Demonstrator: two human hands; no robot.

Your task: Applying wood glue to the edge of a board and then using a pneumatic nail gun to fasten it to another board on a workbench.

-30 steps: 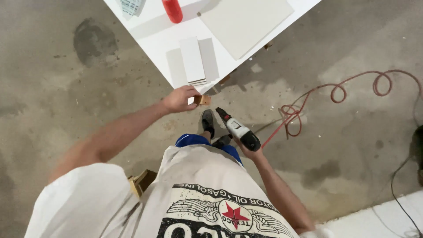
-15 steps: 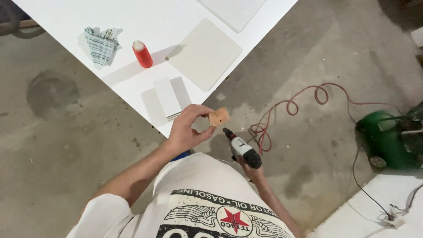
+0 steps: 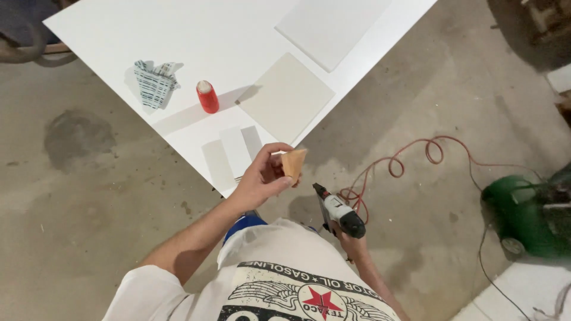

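Just off the near corner of the desk, the left hand is raised with its fingers closed around a small tan wooden block, pinched between thumb and fingertips; the block is wedge-shaped and points downward, held clear of the desk edge. Lower and to the right, the right hand grips the handle of a power tool with a black-and-white body, its nose angled up toward the block but well apart from it. On the white desk, nearest the left hand, lie two pale narrow strips side by side; beyond them rest a square beige panel, a red bottle with a pale cap, a crumpled striped cloth and a larger white panel. On the concrete floor, a red coiled hose runs toward a green machine at the right edge.
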